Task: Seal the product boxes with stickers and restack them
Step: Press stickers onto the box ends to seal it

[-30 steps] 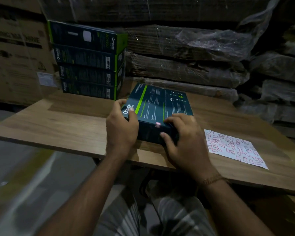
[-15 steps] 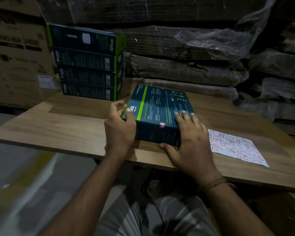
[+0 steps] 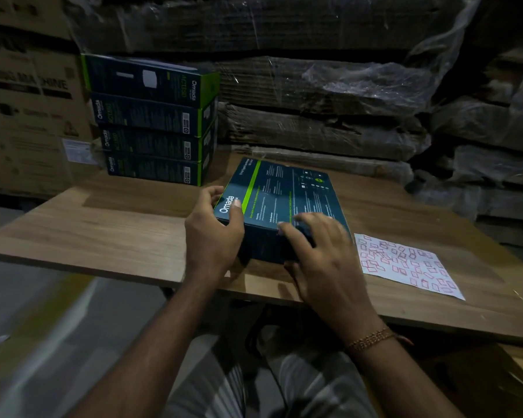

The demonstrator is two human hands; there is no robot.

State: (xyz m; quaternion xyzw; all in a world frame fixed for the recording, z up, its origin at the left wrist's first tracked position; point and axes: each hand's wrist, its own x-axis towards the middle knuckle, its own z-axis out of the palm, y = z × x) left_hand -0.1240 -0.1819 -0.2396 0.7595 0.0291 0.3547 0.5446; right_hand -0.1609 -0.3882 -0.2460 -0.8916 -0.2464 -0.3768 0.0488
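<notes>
Pressing the seal down on the box [image 3: 284,194].
Left hand [image 3: 213,236] gripping the corner, right hand [image 3: 320,254] blurred, grip unclear; best rubbed firmly over the near edge.

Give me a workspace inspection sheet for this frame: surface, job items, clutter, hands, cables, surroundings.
Surface: wooden tabletop, bare wood around the work.
Job's things: dark product box lying flat near the front edge; stack of four boxes at back left; sticker sheet flat to the right of the box.
Clutter: nothing seen.
Hands: left hand grips the box's near left corner; right hand on its near right edge, blurred, so its grip cannot be told.
Cables: nothing seen.
Surroundings: plastic-wrapped flattened cardboard stacked behind; large carton at left.
</notes>
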